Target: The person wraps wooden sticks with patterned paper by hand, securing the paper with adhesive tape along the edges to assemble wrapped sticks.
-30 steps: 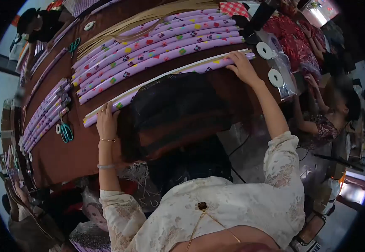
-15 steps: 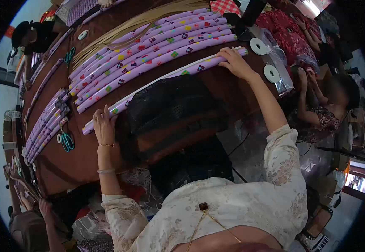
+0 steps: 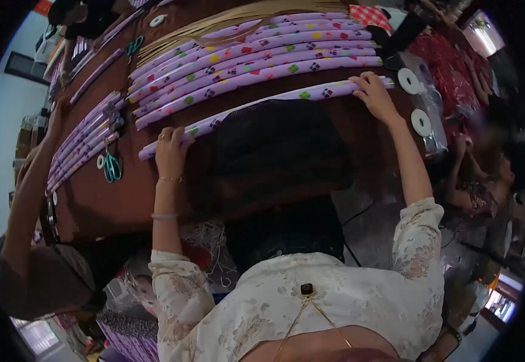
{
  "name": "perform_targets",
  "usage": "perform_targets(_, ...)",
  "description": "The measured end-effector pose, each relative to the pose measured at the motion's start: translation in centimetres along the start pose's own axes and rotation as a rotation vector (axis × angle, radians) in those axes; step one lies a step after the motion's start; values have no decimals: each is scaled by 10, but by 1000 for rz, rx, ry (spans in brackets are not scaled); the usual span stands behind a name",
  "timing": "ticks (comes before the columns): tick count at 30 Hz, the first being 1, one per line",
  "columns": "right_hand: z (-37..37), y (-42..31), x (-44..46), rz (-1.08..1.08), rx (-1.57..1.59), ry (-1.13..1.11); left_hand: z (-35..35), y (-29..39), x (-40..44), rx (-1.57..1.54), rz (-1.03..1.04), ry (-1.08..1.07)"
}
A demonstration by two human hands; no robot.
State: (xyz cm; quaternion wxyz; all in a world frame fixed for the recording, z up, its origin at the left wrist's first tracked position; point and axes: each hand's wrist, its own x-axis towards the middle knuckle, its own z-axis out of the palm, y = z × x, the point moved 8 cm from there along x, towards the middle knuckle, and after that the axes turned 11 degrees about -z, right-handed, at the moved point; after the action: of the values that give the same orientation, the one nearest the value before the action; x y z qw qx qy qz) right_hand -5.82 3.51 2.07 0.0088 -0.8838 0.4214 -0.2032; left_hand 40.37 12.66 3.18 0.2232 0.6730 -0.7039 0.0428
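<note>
A long lilac roll of wrapping paper point(image 3: 286, 100) with a coloured gift print lies slantwise on the brown-covered table. Near its left end my left hand point(image 3: 172, 152) is closed on it, thumb toward the roll's near side. Toward the right end, my right hand point(image 3: 376, 101) rests over it with bent fingers closed on the paper. Just beyond lie several similar finished-looking rolls point(image 3: 256, 72), side by side. A black mesh item point(image 3: 280, 136) sits in front of me, its upper edge close against the roll.
White tape rolls point(image 3: 421, 122) lie at the right. Teal-handled scissors point(image 3: 112, 168) and a bundle of thinner lilac rolls point(image 3: 84, 142) are at the left. Brown strips point(image 3: 214, 36) lie at the back. A co-worker's arm point(image 3: 33, 175) reaches onto the table at left; other people work nearby.
The view has shifted, so the table sits farther right and higher. Both hands stay on the roll; less of its white edge shows. At left, a co-worker's arm now stretches to the table.
</note>
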Motion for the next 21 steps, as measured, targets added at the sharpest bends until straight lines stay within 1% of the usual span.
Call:
perform_targets(1, 0, 0, 0, -29, -12, 19, 1, -1, -2, 10, 5, 16)
perform_targets(3, 3, 4, -1, 20, 10, -24, -5, 3, 0, 4, 24, 46)
perform_targets(5, 0, -1, -3, -26, -15, 37, 0, 0, -2, 102, 20, 41)
perform_targets(7, 1, 0, -3, -16, -12, 42, 0, -2, 1, 91, -1, 15)
perform_targets(9, -1, -6, -2, -3, 10, 18, -1, -2, 2, 111, -26, 16)
perform_targets(11, 3, -7, -5, -39, -30, -3, -5, -1, 5, 121, -40, 23)
perform_targets(13, -1, -8, -9, 12, -170, 36, -3, 1, 8, 148, 6, -53)
perform_targets(14, 1, -7, -10, -5, -165, 45, 0, 1, 10, 166, 10, -94)
perform_targets(15, 0, -10, -10, -26, -256, 85, -4, 1, 13, 177, -1, -84)
perform_targets(16, -2, -13, -10, -43, -347, 123, -4, 1, 17, 160, -6, -134)
perform_targets(17, -3, -9, -11, -26, -319, 117, -2, 1, 20, 140, -11, -184)
perform_targets(18, -4, -11, -10, -36, -316, 116, -6, 2, 25, 190, 20, -137)
perform_targets(19, -2, -8, -9, -12, -313, 58, -6, 1, 27, 190, 11, -137)
perform_targets(20, 2, -4, -9, 12, -310, 2, -2, -2, 29, 168, -16, -197)
perform_targets(21, 1, -2, -9, 6, -310, 4, 0, -3, 31, 147, -41, -255)
